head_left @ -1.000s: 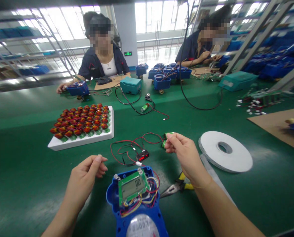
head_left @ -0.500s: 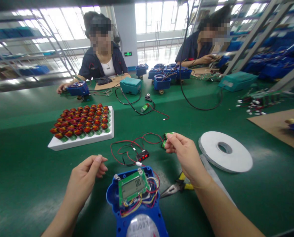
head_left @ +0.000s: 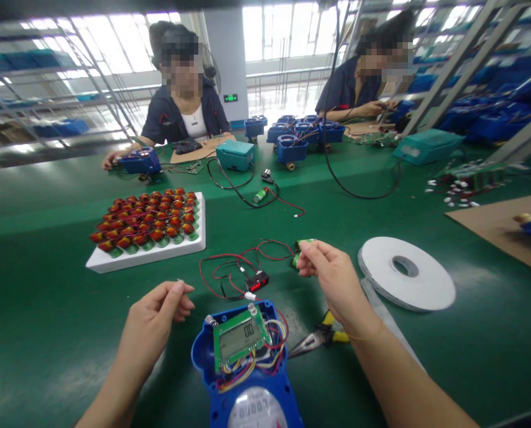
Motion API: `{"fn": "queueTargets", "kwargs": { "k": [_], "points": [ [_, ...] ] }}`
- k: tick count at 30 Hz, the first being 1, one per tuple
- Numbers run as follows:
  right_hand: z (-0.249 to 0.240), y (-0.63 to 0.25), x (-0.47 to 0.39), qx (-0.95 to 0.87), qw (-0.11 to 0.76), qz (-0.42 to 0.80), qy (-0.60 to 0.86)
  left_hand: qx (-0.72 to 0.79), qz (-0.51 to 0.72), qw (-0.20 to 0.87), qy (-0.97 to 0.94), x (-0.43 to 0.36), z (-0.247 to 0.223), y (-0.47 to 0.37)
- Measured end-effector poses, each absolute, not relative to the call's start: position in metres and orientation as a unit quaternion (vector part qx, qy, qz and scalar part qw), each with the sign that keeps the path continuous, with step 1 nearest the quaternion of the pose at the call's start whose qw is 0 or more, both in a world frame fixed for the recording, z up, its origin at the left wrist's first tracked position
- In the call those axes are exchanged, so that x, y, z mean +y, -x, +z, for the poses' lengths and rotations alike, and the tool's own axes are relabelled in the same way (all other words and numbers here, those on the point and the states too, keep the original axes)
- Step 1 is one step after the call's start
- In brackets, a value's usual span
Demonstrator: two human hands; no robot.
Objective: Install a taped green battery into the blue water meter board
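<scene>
My left hand (head_left: pixel 156 315) hovers left of the blue meter housing (head_left: pixel 198 356), thumb pressed to the curled fingers. Whether something tiny sits in that pinch, I cannot make out. With thumb and fingers closed, my right hand (head_left: pixel 325 267) grips a green battery pack (head_left: pixel 297 260), mostly hidden by the fingertips. Red and black wires run from there to a small black meter (head_left: pixel 258 281) with red digits. A white connector (head_left: pixel 250 296) lies between it and the housing. Inside the open housing, a green circuit board (head_left: pixel 241 337) with a display reads 0.0, above coloured wires and a round dial (head_left: pixel 258 410).
Long-nose pliers (head_left: pixel 321 337) lie beside the housing, near a roll of white tape (head_left: pixel 405 273). A white foam tray (head_left: pixel 147 258) holds several wired batteries at left. Farther back are a single green battery (head_left: pixel 261 194), a teal box (head_left: pixel 236 156), blue housings (head_left: pixel 292 148) and two people working.
The red digits on the small black meter read differently now. Both hands keep their places, and the housing has not moved.
</scene>
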State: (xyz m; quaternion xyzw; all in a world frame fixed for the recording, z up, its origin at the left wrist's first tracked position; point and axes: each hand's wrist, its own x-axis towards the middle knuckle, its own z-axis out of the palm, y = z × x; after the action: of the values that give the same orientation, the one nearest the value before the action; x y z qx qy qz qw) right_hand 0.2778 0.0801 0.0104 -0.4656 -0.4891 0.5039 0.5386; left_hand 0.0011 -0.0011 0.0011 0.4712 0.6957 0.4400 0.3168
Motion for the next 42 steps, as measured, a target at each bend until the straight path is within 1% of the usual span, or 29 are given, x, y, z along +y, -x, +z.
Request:
{"fn": "queueTargets", "kwargs": {
  "k": [42],
  "points": [
    [0.0131,-0.2776,0.08,-0.488,0.533,0.503,0.474,0.701,0.433,0.316,-0.471,-0.0005,0.004,-0.0028]
  ]
}}
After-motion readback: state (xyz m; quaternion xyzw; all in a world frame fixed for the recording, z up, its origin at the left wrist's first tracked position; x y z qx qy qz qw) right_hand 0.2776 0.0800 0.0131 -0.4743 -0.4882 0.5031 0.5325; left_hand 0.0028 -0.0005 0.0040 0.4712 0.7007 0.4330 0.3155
